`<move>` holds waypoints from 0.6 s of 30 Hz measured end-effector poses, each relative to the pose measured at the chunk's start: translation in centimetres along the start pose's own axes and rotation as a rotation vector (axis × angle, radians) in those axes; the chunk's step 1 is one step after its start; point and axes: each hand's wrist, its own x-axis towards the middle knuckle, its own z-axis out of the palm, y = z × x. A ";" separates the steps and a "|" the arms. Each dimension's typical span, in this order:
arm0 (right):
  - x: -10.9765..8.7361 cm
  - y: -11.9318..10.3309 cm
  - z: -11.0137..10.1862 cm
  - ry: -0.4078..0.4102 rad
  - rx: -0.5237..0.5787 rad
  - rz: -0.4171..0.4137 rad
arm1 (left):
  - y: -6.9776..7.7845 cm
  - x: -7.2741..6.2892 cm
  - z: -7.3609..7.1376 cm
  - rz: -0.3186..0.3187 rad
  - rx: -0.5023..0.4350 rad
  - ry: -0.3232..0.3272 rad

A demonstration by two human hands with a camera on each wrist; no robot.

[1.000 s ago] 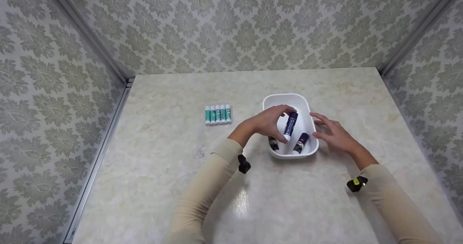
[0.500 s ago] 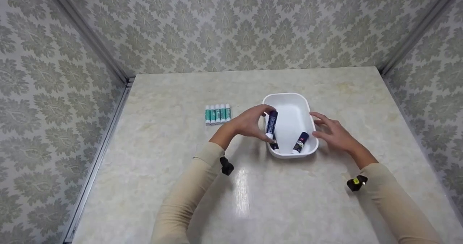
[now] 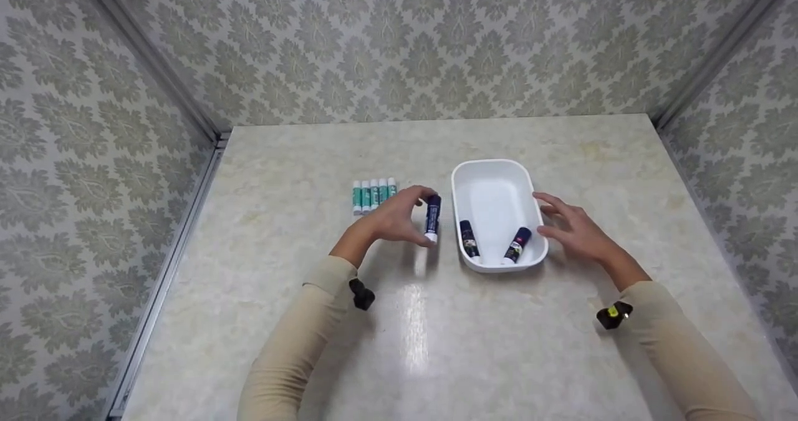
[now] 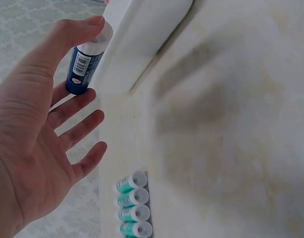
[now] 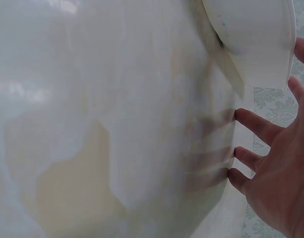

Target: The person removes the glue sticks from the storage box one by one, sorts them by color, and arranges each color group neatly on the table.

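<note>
left hand [image 3: 399, 215] has moved leftward, out of the white tray [image 3: 495, 196], since the earlier frames, bringing the held tube [image 3: 432, 216], dark blue with a white end, to a position just beside the tray's left wall. right hand [image 3: 576, 234] unmoved at the tray's right rim. left wrist view: held tube pinched lengthwise, thumb at the white end, fingers at the dark end, barcode facing the camera; other fingers spread and loosely bent. right hand: fingers spread, relaxed, touching the tray's right side, nothing gripped. two dark tubes [image 3: 517, 245] lie in the near part of the tray, one along the left wall, one slanted near the right wall, white ends toward the person. five green-and-white tubes [image 3: 374, 194] sit side by side on the desk [image 3: 499, 346], left of the tray, partly covered by the left hand.
</note>
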 end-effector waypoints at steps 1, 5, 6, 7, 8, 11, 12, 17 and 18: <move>0.0 0.0 0.0 -0.004 -0.001 0.006 | -0.3 -0.3 -0.1 -0.006 0.003 0.006; 0.0 -0.1 -0.1 -0.006 0.009 -0.013 | -1.1 -1.2 -0.6 -0.025 0.005 0.020; 0.0 0.0 -0.2 -0.003 0.011 -0.021 | -1.3 -1.4 -0.6 -0.030 0.003 0.022; 0.0 0.0 -0.2 0.000 0.015 -0.030 | -1.4 -1.5 -0.6 -0.033 0.004 0.025; 0.1 0.0 -0.2 0.004 0.017 -0.038 | -1.6 -1.7 -0.6 -0.036 0.006 0.030; 0.1 0.0 -0.2 0.009 0.020 -0.045 | -2.0 -2.1 -0.3 -0.052 0.035 0.059; 0.1 0.0 -0.2 0.008 0.020 -0.045 | -2.2 -2.2 0.0 -0.065 0.051 0.072; 0.0 0.0 0.0 0.006 0.020 -0.046 | -3.0 -3.4 1.2 -0.130 0.107 0.154; 0.0 0.0 0.0 0.009 0.022 -0.049 | -3.1 -3.6 1.3 -0.138 0.107 0.167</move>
